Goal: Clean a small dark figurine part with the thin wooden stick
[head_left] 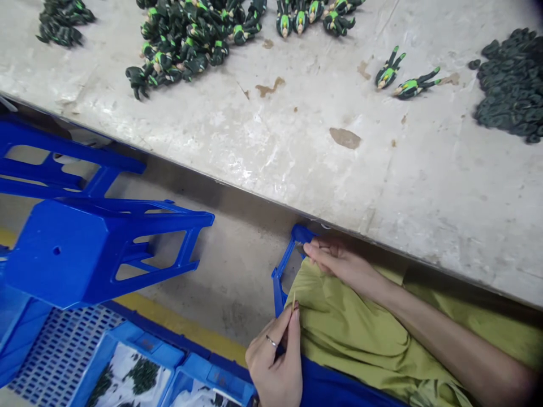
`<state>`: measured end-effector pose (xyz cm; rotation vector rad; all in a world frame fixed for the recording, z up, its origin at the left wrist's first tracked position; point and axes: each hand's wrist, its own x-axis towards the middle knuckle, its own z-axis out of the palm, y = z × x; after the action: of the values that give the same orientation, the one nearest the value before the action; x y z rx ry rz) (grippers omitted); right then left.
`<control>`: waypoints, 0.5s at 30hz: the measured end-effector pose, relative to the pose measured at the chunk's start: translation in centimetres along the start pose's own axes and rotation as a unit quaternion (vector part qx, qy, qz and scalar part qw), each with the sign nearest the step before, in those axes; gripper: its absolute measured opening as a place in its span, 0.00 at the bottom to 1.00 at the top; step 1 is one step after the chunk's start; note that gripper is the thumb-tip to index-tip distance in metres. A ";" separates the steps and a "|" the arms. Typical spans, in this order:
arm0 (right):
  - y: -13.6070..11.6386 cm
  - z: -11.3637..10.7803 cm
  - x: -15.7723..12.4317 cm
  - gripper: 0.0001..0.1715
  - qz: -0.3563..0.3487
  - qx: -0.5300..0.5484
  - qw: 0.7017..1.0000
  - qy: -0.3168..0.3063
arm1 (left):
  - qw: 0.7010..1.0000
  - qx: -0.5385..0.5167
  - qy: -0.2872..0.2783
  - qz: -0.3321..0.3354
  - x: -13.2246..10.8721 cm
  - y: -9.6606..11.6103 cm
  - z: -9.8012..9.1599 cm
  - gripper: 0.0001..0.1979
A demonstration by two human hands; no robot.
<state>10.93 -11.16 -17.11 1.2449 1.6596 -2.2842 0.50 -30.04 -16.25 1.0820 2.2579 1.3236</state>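
Observation:
My left hand [275, 353], with a ring on one finger, is low in the view beside my lap. Its thumb and forefinger pinch a thin pale stick [294, 302], like a toothpick, that points up. My right hand [328, 257] rests by the knee of the olive-green trousers [352, 319], just under the table edge. Its fingers are curled with the thumb pressed against them, and what they hold, if anything, is hidden. Up on the table, two small black and green toy figures [388, 69] lie apart from the others.
Across the worn pale table [297, 164] lie a heap of similar figures [182, 39], a row of figures [301, 20] and a pile of small dark rings [513, 85]. Blue plastic stools [63, 249] and blue crates [165, 362] with dark parts stand at the left.

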 end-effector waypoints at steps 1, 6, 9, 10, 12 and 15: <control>-0.1 0.1 -0.2 0.20 -0.011 -0.003 1.000 -0.013 | 1.000 0.002 -0.002 -0.007 0.1 -0.1 0.1 0.13; -0.6 0.6 -1.0 0.24 -0.042 -0.050 0.993 -0.103 | 0.999 0.012 -0.005 -0.033 0.2 -0.2 0.1 0.09; -0.7 0.6 -0.8 0.26 -0.036 -0.065 0.991 -0.110 | 0.999 0.011 0.000 -0.036 0.1 -0.1 0.1 0.10; -0.7 0.5 -0.7 0.26 -0.036 -0.067 0.990 -0.115 | 0.999 0.010 0.001 -0.037 0.1 -0.1 0.1 0.10; -0.9 0.5 -0.5 0.27 -0.037 -0.068 0.989 -0.127 | 0.999 0.008 0.001 -0.037 0.1 -0.1 0.1 0.10; -1.0 0.4 -0.4 0.27 -0.032 -0.070 0.988 -0.137 | 0.999 0.008 -0.002 -0.037 0.2 -0.2 0.2 0.10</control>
<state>10.55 -11.25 -16.05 0.8180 1.7437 -2.2082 0.39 -29.79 -16.52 0.9953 2.2861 1.2761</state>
